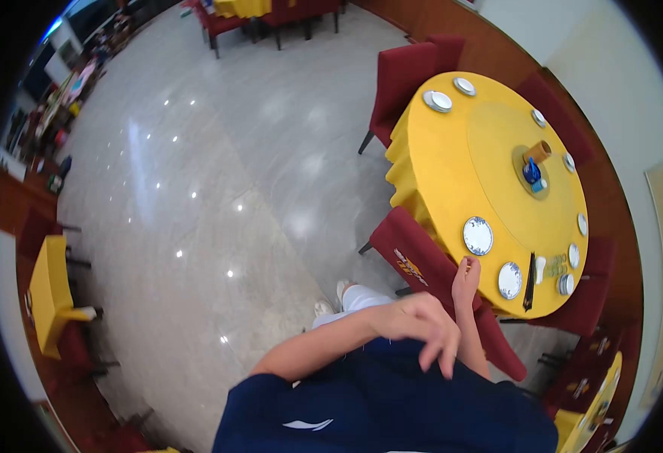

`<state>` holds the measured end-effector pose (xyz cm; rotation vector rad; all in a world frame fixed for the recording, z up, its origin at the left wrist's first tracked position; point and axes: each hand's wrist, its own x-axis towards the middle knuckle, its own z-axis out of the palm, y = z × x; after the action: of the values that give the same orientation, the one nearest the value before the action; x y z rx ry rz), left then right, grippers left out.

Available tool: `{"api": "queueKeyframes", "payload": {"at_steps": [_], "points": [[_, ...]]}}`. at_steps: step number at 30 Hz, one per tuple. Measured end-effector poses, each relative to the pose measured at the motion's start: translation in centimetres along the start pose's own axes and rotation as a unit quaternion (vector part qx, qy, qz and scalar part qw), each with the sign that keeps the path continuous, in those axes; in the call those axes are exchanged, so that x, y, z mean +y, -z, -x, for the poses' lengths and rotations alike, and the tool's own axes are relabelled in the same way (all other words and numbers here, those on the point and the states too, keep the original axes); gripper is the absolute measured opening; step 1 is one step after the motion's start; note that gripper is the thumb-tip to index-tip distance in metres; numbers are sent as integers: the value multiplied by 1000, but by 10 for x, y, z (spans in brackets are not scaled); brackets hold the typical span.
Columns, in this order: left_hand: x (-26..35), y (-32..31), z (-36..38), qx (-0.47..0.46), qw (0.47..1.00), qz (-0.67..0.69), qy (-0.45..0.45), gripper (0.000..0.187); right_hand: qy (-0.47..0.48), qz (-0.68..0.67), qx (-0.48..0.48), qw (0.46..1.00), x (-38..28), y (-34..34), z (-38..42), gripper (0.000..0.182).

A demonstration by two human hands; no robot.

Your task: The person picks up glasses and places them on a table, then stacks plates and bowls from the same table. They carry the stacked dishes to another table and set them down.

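Observation:
My left hand (424, 325) hangs in front of my navy shirt, its fingers bent downward and apart, with nothing seen in it. At the table's near edge, my right hand (465, 281) is raised with its fingers curled together; anything between them is too small to make out. Just beyond it lies a patterned round plate (478, 235), apart from the fingertips as far as I can see. A second patterned plate (510, 281) is to its right. Further right are black chopsticks (529, 281), white spoons (540, 269), several small glasses (557, 266) and a stack of dishes (566, 284).
A yellow cloth covers the round table (437, 166); plates ring its edge. In its middle stand a brown cylinder (539, 152) and a blue object (531, 171). A red-covered chair (414, 253) is beside my right hand, another chair (399, 90) further off. Glossy floor (195, 166) stretches leftward.

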<state>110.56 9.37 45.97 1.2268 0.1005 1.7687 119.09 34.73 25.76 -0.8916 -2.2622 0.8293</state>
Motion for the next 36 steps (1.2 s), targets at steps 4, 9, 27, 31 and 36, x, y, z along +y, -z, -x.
{"api": "queueKeyframes", "payload": {"at_steps": [4, 9, 27, 31, 36], "points": [[18, 101, 75, 291, 951, -59, 92, 60, 31, 44, -60, 997, -20, -68, -19, 30], [55, 241, 157, 528, 788, -221, 229, 39, 13, -13, -106, 994, -73, -166, -75, 30], [237, 420, 476, 955, 235, -22, 179, 34, -131, -87, -264, 952, -169, -445, -282, 19], [268, 544, 475, 955, 260, -13, 145, 38, -212, -113, -204, 949, -146, -522, -338, 17], [359, 681, 487, 899, 412, -41, 143, 29, -603, -416, -86, 675, -134, -556, -417, 15]]}}
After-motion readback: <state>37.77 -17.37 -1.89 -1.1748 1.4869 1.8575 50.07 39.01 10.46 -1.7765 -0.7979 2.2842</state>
